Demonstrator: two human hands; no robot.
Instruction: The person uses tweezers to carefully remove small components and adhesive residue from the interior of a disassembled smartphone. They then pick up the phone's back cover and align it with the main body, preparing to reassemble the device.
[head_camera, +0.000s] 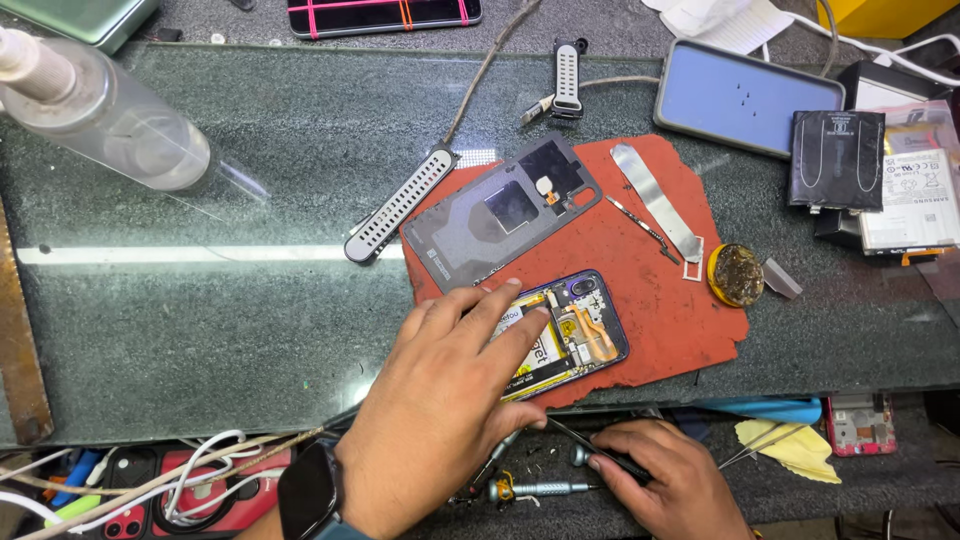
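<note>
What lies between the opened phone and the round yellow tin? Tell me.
Only bare red mat separates the opened phone from the round yellow tin, seen from the head camera.

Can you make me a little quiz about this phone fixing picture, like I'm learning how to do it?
1. True or false: the left hand rests flat on the opened phone.
2. What lies beside the opened phone on the red mat?
A. a banana
B. the grey back cover
C. a cup
3. Fill in: the right hand holds a thin black ____, just below the glass tabletop.

Key: 1 true; 2 B; 3 tool. It may be tweezers, but the picture does not show it clearly.
</note>
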